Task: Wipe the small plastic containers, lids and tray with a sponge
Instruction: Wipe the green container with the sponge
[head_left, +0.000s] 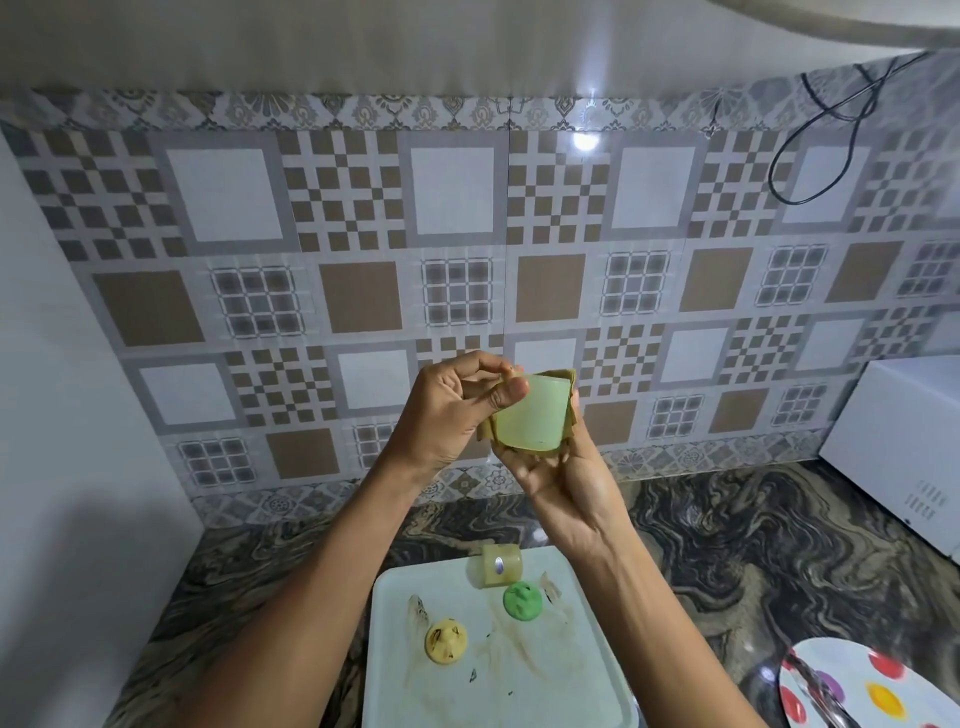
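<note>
- Small green plastic container (530, 415) is up in the air between both hands, axis roughly 12 to 6.
- Left hand (457, 410) pinches its edge from 9 o'clock.
- Right hand (561, 483) cups the sponge (569, 382) round it from 6, so it's the wiping hand, I'd say.
- Stained white tray (519, 691) sits below at 6, with a second container (498, 564) on its side, a green lid (522, 600) and a yellow lid (445, 643).
- Swirly marble counter (753, 545), spotted plate (831, 670) at 4, patterned tile wall (363, 234) behind.

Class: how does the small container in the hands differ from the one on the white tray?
The pale green translucent plastic container is held aloft with a tan sponge around it; the yellowish translucent plastic container lies on its side, untouched, on the white rectangular tray. Both are small.
</note>
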